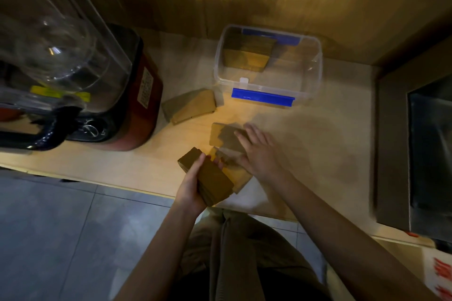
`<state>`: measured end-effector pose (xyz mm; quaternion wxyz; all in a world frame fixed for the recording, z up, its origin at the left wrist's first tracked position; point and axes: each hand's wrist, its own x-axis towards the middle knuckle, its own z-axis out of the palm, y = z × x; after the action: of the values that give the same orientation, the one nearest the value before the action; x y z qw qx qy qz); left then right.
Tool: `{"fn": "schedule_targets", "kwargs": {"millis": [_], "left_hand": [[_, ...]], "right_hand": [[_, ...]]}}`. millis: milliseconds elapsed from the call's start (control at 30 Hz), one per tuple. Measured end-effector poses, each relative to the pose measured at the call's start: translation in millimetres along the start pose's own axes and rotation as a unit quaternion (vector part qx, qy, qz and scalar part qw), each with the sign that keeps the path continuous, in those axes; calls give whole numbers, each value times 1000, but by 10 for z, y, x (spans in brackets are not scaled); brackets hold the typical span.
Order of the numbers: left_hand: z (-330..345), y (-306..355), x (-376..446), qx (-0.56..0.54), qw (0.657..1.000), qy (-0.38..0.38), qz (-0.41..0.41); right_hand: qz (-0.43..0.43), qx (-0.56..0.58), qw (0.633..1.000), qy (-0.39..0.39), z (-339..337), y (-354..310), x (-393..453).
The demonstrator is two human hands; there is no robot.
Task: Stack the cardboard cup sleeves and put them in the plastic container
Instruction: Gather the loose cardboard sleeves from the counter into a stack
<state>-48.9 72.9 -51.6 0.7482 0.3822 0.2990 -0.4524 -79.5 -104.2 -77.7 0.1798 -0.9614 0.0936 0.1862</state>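
My left hand (193, 186) grips a thick stack of brown cardboard cup sleeves (208, 176) above the counter's front edge. My right hand (256, 151) lies flat, fingers spread, on loose sleeves (220, 133) spread on the counter beside that stack. Another small pile of sleeves (189, 107) lies further back to the left. The clear plastic container (315, 76) with blue clips stands open at the back. One stack of sleeves (249, 52) rests inside its left half.
A large blender (73, 76) with a clear cover and a red-black base stands on the left of the wooden counter (305, 134). A dark metal appliance (415, 149) fills the right side. Grey tiled floor lies below the counter's front edge.
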Motion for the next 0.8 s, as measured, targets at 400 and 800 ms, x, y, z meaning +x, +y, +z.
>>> {"fn": "schedule_targets", "kwargs": {"millis": [400, 800], "left_hand": [[-24, -24, -61, 0, 1000, 8, -6], [-177, -56, -33, 21, 1000, 1, -6]], "right_hand": [[43, -6, 999, 21, 181, 36, -83], [50, 102, 992, 59, 353, -234, -506]]}}
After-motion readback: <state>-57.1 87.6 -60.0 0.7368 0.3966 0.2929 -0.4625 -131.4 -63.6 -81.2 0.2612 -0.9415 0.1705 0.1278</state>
